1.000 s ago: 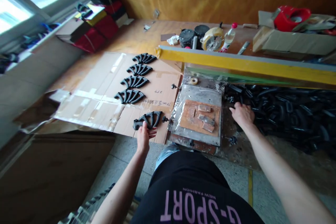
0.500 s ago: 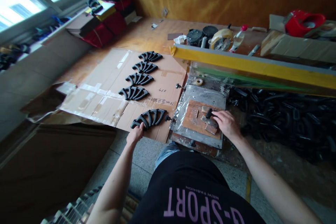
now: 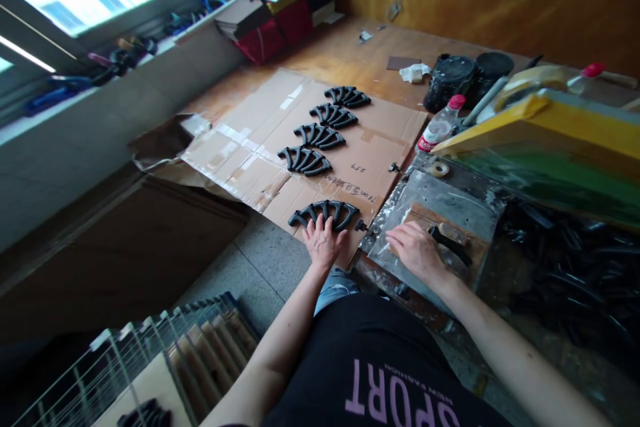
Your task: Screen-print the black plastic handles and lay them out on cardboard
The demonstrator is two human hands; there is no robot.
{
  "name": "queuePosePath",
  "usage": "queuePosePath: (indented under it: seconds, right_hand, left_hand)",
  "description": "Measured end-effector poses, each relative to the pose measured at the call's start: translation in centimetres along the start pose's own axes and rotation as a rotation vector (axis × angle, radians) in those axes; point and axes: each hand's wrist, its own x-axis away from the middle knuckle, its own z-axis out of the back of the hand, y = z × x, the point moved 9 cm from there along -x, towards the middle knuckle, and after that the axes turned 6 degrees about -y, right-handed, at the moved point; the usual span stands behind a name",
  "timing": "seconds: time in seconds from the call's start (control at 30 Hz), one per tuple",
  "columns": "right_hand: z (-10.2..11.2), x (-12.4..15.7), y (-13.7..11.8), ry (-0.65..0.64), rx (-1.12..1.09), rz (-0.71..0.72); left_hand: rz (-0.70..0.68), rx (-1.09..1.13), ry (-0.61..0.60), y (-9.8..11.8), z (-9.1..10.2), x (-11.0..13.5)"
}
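Note:
My left hand (image 3: 323,245) lies with fingers spread over a fan-shaped row of black curved handles (image 3: 324,211) near the cardboard's front edge. Its fingertips touch the lower side of the row. My right hand (image 3: 416,252) hovers over the metal plate (image 3: 435,193), fingers stretched toward the left, with nothing visible in them; the thumb is hidden. Just right of it, a single black curved handle (image 3: 451,245) rests on the wooden jig block (image 3: 425,215). Several more fanned handle rows (image 3: 305,161) stand lined up farther back on the cardboard (image 3: 260,127).
A heap of black handles (image 3: 570,280) lies to the right, behind a yellow-and-green taped barrier (image 3: 555,147). A bottle (image 3: 440,123), black tubs (image 3: 450,80) and a tape roll (image 3: 439,169) stand near the plate. Lower left is a wire rack (image 3: 125,360).
The view has turned left. My left hand went from gripping the row's left end to lying spread across its middle. My right hand left the handle on the jig and moved left.

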Motion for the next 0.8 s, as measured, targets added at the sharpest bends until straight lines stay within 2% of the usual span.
queuePosePath:
  seconds: [0.07,0.17,0.27,0.33,0.4,0.5,0.63,0.73,0.8]
  right_hand:
    - [-2.7,-3.7,-2.4,-0.098,-0.035,0.039]
    - [-7.0,-8.1,-4.6,-0.327,0.072,0.006]
    - [-10.0,-10.1,-5.9,-0.544,0.170,-0.031]
    - [-11.1,-10.6,-7.0,-0.602,0.174,-0.027]
    - [-11.9,-11.0,-8.5,-0.587,0.139,0.012]
    - [-13.5,-11.5,-10.9,-0.535,0.060,0.090]
    - [-15.8,-12.0,-12.7,-0.493,-0.070,0.141]
    - [-15.2,-11.6,-13.0,-0.446,-0.127,0.192]
    - [-13.0,-10.7,-12.4,-0.384,-0.154,0.218]
  left_hand:
    - [0.000,0.015,-0.017,0.0,-0.3,-0.5]
    - [-0.014,0.002,-0.046,-0.2,-0.7,-0.8]
    - [-0.058,-0.031,-0.069,-1.0,-0.6,-1.3]
    - [-0.134,-0.042,-0.091,-2.2,0.1,-2.1]
    - [-0.240,-0.054,-0.114,-4.3,1.5,-3.6]
    - [-0.361,-0.091,-0.153,-8.6,4.0,-7.3]
    - [-0.362,-0.164,-0.218,-13.9,5.8,-12.8]
    - [-0.366,-0.210,-0.228,-15.3,5.7,-14.4]
    - [-0.388,-0.229,-0.188,-15.2,5.5,-14.0]
